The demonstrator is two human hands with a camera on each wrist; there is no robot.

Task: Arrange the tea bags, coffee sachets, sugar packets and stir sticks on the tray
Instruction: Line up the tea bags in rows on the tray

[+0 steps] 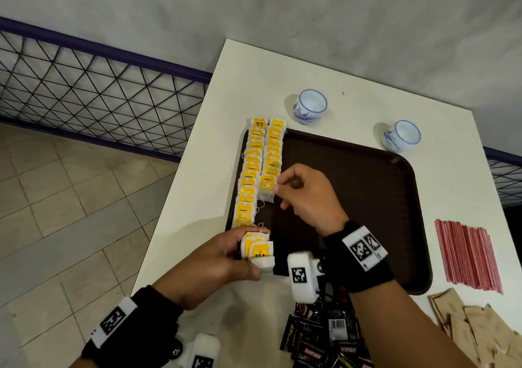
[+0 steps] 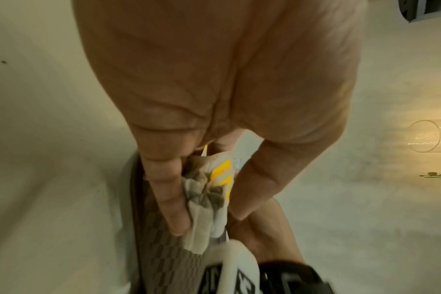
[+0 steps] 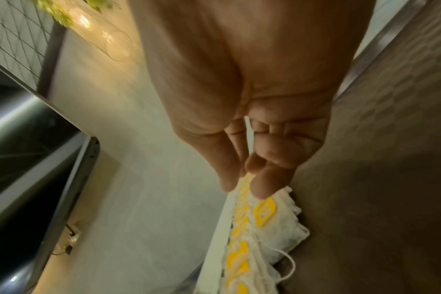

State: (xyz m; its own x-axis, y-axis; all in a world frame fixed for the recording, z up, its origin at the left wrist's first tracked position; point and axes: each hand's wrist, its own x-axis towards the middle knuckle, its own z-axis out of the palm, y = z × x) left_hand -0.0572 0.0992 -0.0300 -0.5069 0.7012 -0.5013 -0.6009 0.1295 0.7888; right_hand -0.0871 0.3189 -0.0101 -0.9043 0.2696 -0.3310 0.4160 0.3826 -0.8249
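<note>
A brown tray lies on the white table. Two rows of yellow-tagged tea bags run along the tray's left side. My right hand pinches the right edge of the nearest bag in the second row; in the right wrist view thumb and finger close on its tag end. My left hand grips a small stack of tea bags just off the tray's near left corner, the stack clamped between fingers and thumb.
Red stir sticks lie right of the tray, brown sugar packets in front of them. Black coffee sachets are piled under my right forearm. Two white-and-blue cups stand behind the tray. The table's left edge drops to a tiled floor.
</note>
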